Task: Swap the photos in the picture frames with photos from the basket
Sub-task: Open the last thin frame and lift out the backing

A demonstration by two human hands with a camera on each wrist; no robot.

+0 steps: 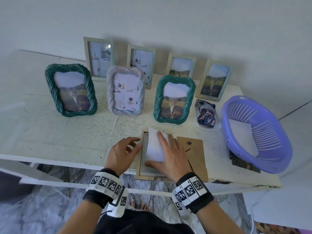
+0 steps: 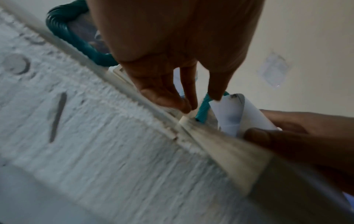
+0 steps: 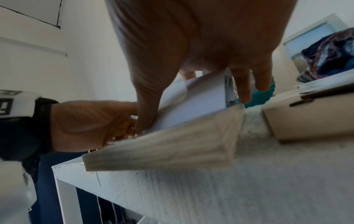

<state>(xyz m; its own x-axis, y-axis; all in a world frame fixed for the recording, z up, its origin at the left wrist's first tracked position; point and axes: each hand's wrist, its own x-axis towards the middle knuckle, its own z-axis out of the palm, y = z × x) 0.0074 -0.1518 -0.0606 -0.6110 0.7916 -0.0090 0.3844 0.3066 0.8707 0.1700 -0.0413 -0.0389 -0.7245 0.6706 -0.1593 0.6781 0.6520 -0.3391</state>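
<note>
A pale wooden frame (image 1: 141,159) lies face down at the table's front edge, its back open. My right hand (image 1: 163,146) pinches a photo (image 1: 154,149), white side up and bowed, over the frame's opening, thumb at its near edge and fingers on top. In the right wrist view the photo (image 3: 191,109) arches above the frame rail (image 3: 162,150). My left hand (image 1: 133,145) grips the frame's left rail with curled fingers (image 2: 184,106). The brown backing board (image 1: 195,149) lies just right of the frame. A purple basket (image 1: 285,149) at the right holds a white-backed photo (image 1: 241,134).
Several framed photos stand along the back: two green rope frames (image 1: 70,90) (image 1: 173,98), a grey rope frame (image 1: 125,93) and several plain ones. A white tray (image 1: 217,127) with a bunched cloth (image 1: 206,114) sits beside the basket. Dark prints (image 1: 243,163) stick out from under the basket.
</note>
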